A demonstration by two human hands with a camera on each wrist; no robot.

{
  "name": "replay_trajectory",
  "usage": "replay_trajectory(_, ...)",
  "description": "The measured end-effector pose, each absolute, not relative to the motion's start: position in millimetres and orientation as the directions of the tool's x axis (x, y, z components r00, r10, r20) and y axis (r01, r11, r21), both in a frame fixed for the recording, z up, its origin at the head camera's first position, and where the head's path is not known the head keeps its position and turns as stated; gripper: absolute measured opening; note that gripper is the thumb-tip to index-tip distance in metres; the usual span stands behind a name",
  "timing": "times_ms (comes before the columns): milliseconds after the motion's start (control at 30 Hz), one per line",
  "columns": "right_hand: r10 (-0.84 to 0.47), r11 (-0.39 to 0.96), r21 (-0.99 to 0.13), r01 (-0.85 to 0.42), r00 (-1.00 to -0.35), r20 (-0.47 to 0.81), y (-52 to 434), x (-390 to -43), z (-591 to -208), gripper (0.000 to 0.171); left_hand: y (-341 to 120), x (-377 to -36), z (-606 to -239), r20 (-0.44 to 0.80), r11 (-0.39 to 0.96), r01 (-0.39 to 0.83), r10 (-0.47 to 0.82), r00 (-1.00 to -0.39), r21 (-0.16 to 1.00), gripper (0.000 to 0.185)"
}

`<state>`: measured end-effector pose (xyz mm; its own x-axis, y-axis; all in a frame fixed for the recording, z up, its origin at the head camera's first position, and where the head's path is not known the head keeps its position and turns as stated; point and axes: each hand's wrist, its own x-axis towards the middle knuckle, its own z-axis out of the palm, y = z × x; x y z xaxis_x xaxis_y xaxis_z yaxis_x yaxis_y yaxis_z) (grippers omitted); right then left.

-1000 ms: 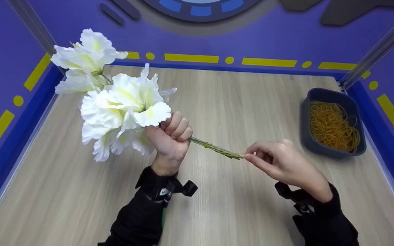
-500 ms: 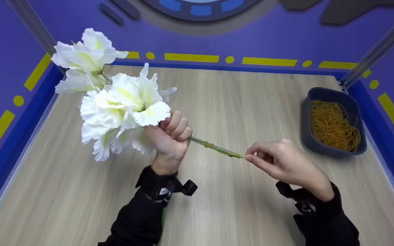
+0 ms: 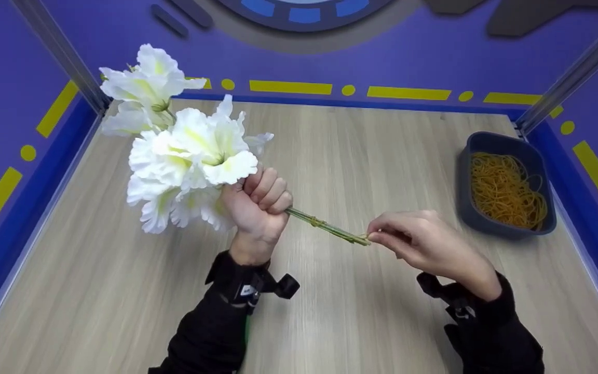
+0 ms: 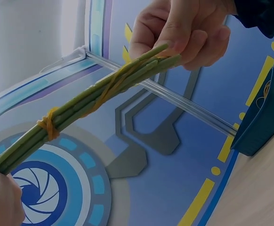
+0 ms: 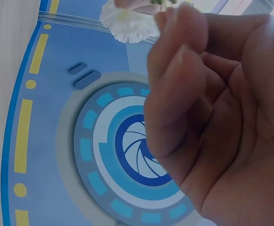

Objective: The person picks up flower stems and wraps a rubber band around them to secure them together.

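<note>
My left hand (image 3: 260, 208) grips a bunch of white artificial flowers (image 3: 190, 150) by its green stems (image 3: 330, 228), the blooms to the left and the cut ends pointing right. In the left wrist view, one yellow rubber band (image 4: 50, 124) is wound tightly round the stems. Another stretch of rubber band (image 4: 106, 92) runs slantwise along them toward their ends. Thumb and forefinger of my right hand (image 3: 423, 239) pinch the rubber band right at the stem tips. The right wrist view shows the curled fingers (image 5: 174, 94) close up, with the pinched band mostly hidden.
A dark plastic tub (image 3: 465, 208) filled with loose yellow rubber bands (image 3: 506, 192) stands at the right on the wood-grain table (image 3: 361, 322). Blue printed panels (image 3: 408, 57) close off the back and both sides.
The blooms have shifted a little to the right as the bunch turned in my left hand. My right hand has come slightly left, closer against the stem ends.
</note>
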<state>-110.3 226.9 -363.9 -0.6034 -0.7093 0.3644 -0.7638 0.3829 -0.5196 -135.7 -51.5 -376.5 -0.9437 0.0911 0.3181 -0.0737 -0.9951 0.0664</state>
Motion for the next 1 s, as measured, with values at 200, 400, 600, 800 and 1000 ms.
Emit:
replay_trajectory(200,-0.721,0.339,-0.482,-0.808,-0.552,0.419,222,-112,-367,0.019,-51,-136,-377,0.291,-0.993,-0.103,0.114,-0.95,0.053,0.028)
replay_trajectory(400,-0.735,0.308,-0.454,-0.836,-0.512,0.444,217,-114,-371,0.02,-52,-137,-376,0.261,-0.992,-0.112,0.121,-0.958,0.05,0.027)
replay_trajectory(600,-0.775,0.325,-0.457,-0.828,-0.51,0.373,219,-115,-369,0.015,-53,-136,-376,0.25,-0.993,-0.112,0.119,-0.961,0.042,0.026)
replay_trajectory(800,-0.774,0.351,-0.457,-0.817,-0.528,0.35,223,-114,-366,0.015,-50,-136,-377,0.25,-0.99,-0.131,0.14,-0.958,0.049,0.025)
replay_trajectory(1000,-0.729,0.331,-0.386,-0.861,-0.493,0.475,211,-114,-373,0.017,-43,-136,-381,0.217,-0.983,-0.17,0.18,-0.959,0.062,0.028)
